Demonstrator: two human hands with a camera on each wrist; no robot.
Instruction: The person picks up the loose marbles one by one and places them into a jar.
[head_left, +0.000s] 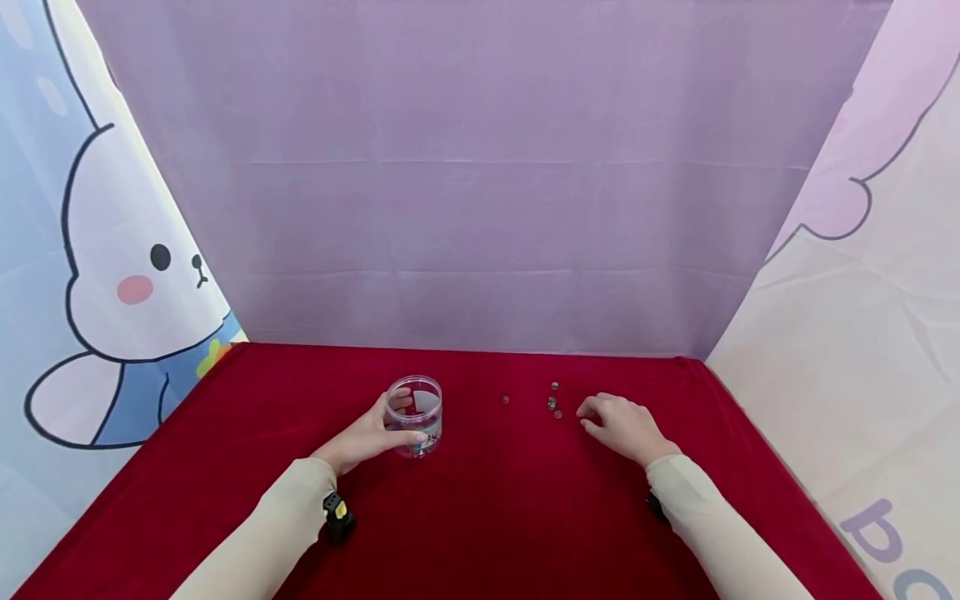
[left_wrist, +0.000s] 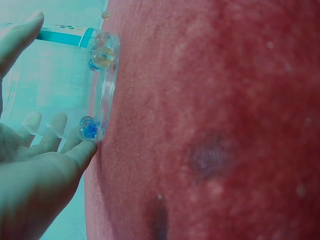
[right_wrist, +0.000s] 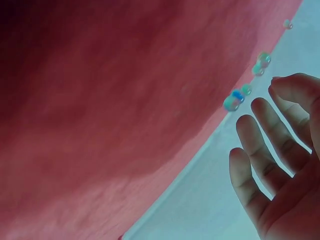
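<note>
My left hand [head_left: 372,434] holds a clear plastic jar [head_left: 425,405], the thumb across its front and the fingers round the far side. Several marbles [left_wrist: 103,57] lie at the bottom of the jar, some orange and some blue, in the left wrist view. On the cloth to the right is a loose group of glass marbles [head_left: 552,402], with one single marble [head_left: 506,399] nearer the jar. Just right of that group is my right hand [head_left: 621,427], fingers loosely bent and holding nothing. The right wrist view shows its fingers [right_wrist: 255,145] apart, close to the marbles [right_wrist: 232,103].
A red cloth [head_left: 480,517] covers the table. Behind it hangs a plain purple curtain [head_left: 480,183], with printed cartoon panels [head_left: 142,242] along the left and right sides. Black cameras [head_left: 337,515] are strapped at the wrists.
</note>
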